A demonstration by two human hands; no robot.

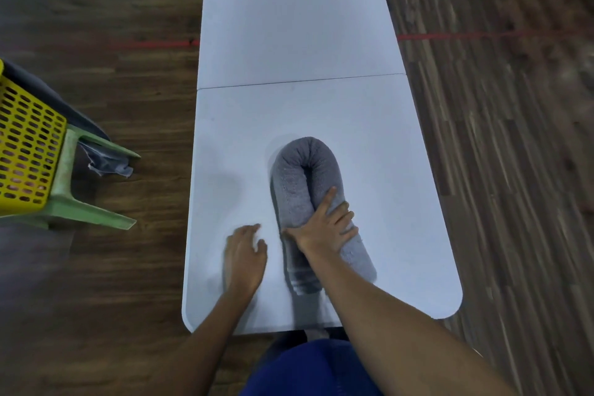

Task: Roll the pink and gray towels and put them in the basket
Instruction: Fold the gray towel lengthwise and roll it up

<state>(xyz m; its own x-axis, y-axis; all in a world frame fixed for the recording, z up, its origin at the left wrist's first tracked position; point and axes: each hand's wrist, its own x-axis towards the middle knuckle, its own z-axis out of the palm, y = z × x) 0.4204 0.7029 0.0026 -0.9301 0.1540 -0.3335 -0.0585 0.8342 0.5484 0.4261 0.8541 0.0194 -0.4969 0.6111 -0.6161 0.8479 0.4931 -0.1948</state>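
The gray towel (297,183) lies on the white table (289,26), rolled into a long tube and bent double into a U with its bend pointing away from me. My right hand (328,225) lies across both arms of the U near their loose ends, fingers spread and pressing down, thumb against the left arm. My left hand (246,254) hovers just left of the towel with loosely bent fingers and holds nothing. The yellow perforated basket (29,145) stands far left on a stool. No pink towel shows on the table.
The basket sits on a green plastic stool (93,212) on the dark wood floor, with a bluish cloth (106,162) hanging beside it. A seam crosses the table at mid length. A red line runs across the floor. My blue-clad lap is at the bottom edge.
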